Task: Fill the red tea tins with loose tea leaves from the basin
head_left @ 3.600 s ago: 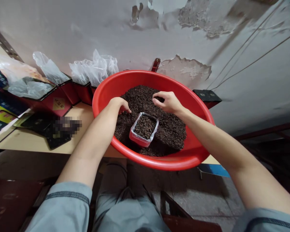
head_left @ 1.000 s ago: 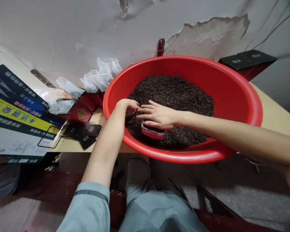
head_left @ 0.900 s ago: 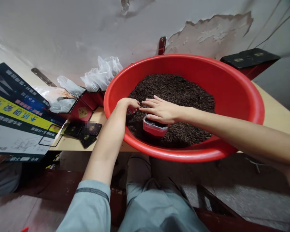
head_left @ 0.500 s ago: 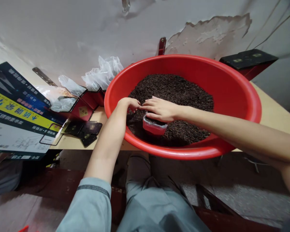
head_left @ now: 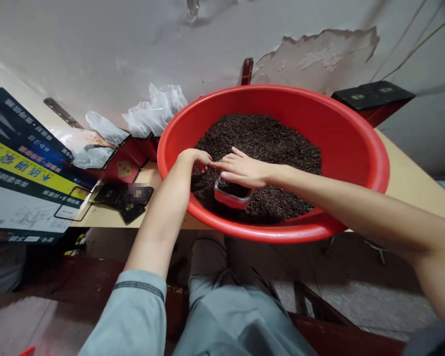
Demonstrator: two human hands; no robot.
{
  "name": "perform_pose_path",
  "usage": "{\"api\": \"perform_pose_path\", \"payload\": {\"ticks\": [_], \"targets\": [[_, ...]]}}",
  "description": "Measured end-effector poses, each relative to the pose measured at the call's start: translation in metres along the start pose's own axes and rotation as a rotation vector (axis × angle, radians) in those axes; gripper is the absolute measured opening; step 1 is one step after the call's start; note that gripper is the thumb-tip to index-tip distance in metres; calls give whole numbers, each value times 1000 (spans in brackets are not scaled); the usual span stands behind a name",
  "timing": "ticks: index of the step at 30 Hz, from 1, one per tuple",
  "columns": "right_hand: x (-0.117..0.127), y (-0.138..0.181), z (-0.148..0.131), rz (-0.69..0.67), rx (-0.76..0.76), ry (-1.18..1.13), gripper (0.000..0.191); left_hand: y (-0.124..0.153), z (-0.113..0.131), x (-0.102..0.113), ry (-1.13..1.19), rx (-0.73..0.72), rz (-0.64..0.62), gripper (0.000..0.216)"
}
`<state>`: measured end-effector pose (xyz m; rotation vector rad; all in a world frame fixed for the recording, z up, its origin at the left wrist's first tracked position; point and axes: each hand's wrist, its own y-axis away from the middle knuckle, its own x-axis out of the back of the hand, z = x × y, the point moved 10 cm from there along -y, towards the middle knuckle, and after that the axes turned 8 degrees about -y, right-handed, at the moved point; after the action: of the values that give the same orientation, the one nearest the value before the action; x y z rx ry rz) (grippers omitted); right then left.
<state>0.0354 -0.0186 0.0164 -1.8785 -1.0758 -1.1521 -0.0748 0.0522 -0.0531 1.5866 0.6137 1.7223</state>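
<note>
A big red basin (head_left: 359, 148) stands at the table's front edge, heaped with dark loose tea leaves (head_left: 267, 138). A small red tin (head_left: 230, 198) lined with clear plastic and full of leaves sits among them near the front left. My right hand (head_left: 241, 170) lies flat over the tin's top with its fingers stretched out and pressing on the leaves. My left hand (head_left: 195, 159) is curled at the tin's far left corner, its fingertips dipping into the leaves and touching the right hand's fingers.
Red tins lined with plastic bags (head_left: 133, 148) stand left of the basin against the peeling wall. Dark flat lids (head_left: 124, 195) lie on the tan table (head_left: 411, 183). Printed cartons (head_left: 18, 168) sit at the far left. A black-topped red tin (head_left: 374, 96) stands behind the basin's right side.
Earlier the hands were apart, gathering leaves beside the uncovered tin. Since then the right hand has come over the tin and stays flat on it; the view shifted left.
</note>
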Motion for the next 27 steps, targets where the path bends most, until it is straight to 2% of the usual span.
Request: {"api": "perform_pose_path", "payload": {"ticks": [4, 7, 9, 12, 22, 27], "targets": [[10, 1, -12, 174, -62, 60, 78, -1, 1, 6, 16, -40, 34, 72], [-6, -1, -28, 238, -155, 191, 85, 0, 0, 11, 2, -64, 63, 73], [-21, -7, -36, 218, -161, 237, 85, 0, 0, 13, -14, -67, 75, 73], [-33, -13, -36, 162, -151, 248, 73, 0, 0, 14, -47, -61, 92, 76], [-26, -12, -21, 101, -171, 266, 61, 1, 1, 11, -81, -45, 79, 75], [-27, -7, -28, 80, -48, 297, 57, -1, -1, 12, -77, -56, 77, 78]]}}
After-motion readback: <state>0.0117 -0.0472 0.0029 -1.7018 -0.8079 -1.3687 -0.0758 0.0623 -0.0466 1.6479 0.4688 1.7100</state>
